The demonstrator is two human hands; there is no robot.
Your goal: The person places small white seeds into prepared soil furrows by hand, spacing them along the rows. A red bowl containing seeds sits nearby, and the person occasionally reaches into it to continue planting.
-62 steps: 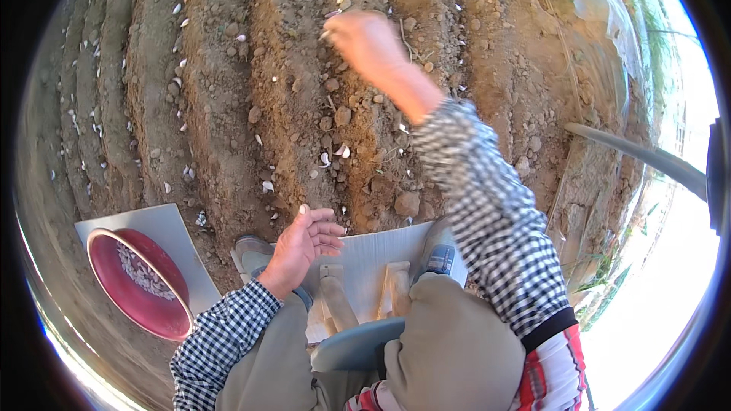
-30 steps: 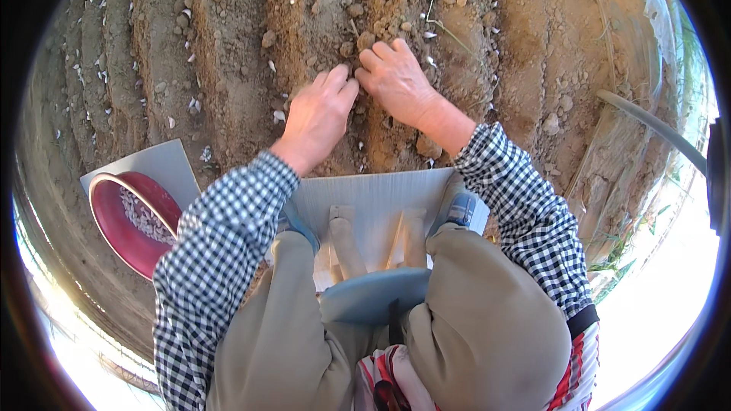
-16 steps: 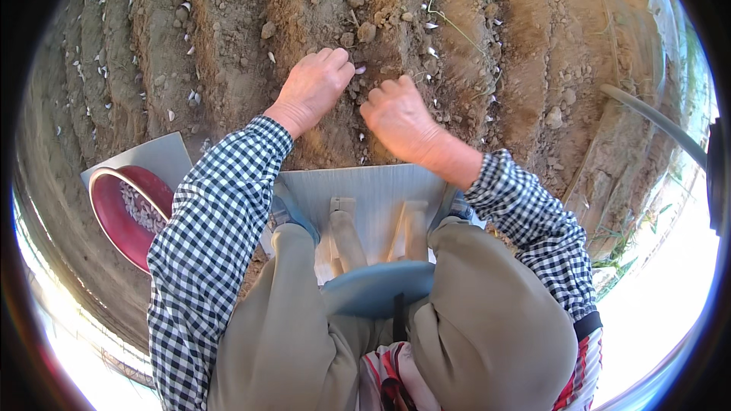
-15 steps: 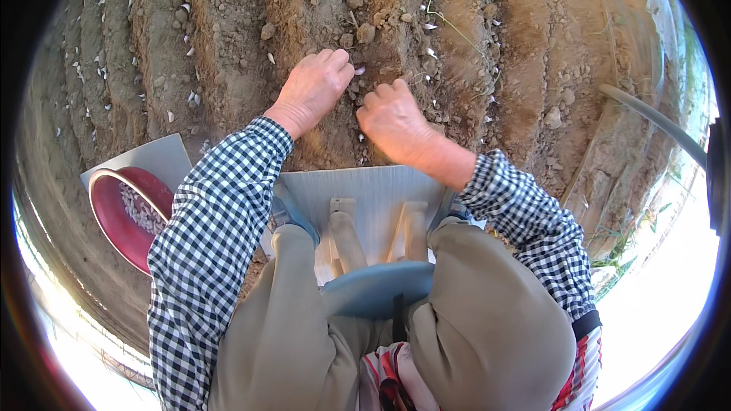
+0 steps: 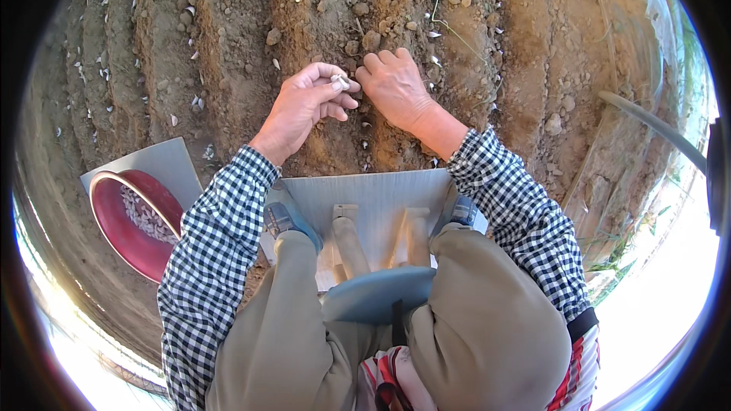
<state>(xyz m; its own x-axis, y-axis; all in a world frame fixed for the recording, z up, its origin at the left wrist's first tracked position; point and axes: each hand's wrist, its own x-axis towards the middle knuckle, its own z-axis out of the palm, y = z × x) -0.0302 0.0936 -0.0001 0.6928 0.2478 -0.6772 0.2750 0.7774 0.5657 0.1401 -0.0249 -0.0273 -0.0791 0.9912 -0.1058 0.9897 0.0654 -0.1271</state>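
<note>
The left hand, palm partly turned up, grasps a few small whitish clove-shaped pieces between thumb and forefinger, its other fingers loosely curled and apart from the thumb. Just beside it, the right hand has its back upward and its fingers bent down toward the furrowed brown soil — whether they pinch anything cannot be told, since the hand hides their tips. More pale cloves lie scattered along the furrows, mostly to the left of the hands. Well to the left, a round red basin with a pale rim partly covers a flat grey board and holds a heap of whitish cloves. Nearer the body, a wide grey panel lies between the blue-grey shoes, with a rounded blue-grey seat between the knees — both sleeves are black-and-white checked.
</note>
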